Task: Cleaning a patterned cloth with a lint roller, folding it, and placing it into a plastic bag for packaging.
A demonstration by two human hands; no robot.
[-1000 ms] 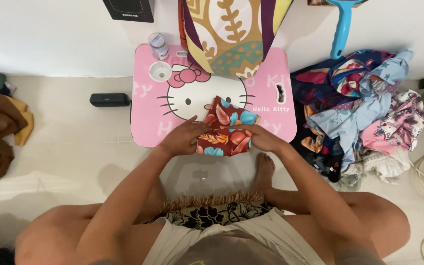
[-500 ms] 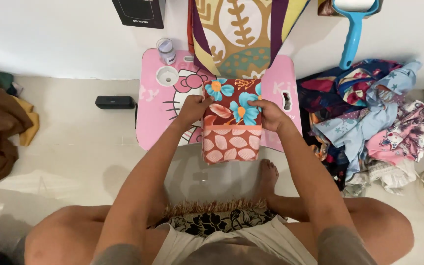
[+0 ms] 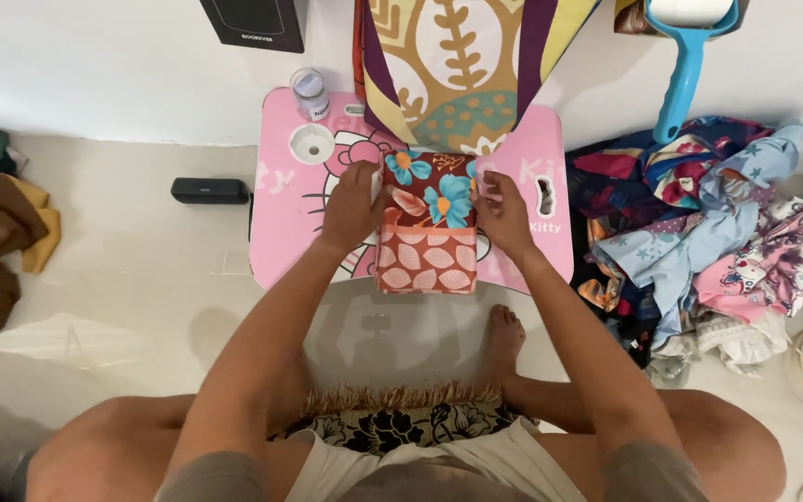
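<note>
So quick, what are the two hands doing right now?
Left hand: closed on the left edge of the folded floral cloth.
Right hand: closed on the cloth's right edge.

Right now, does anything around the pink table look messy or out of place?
Yes: a heap of crumpled clothes sprawls on the floor right of the pink table, unfolded. The folded floral cloth under both hands overhangs the table's near edge. Nothing looks spilled or damaged.
</note>
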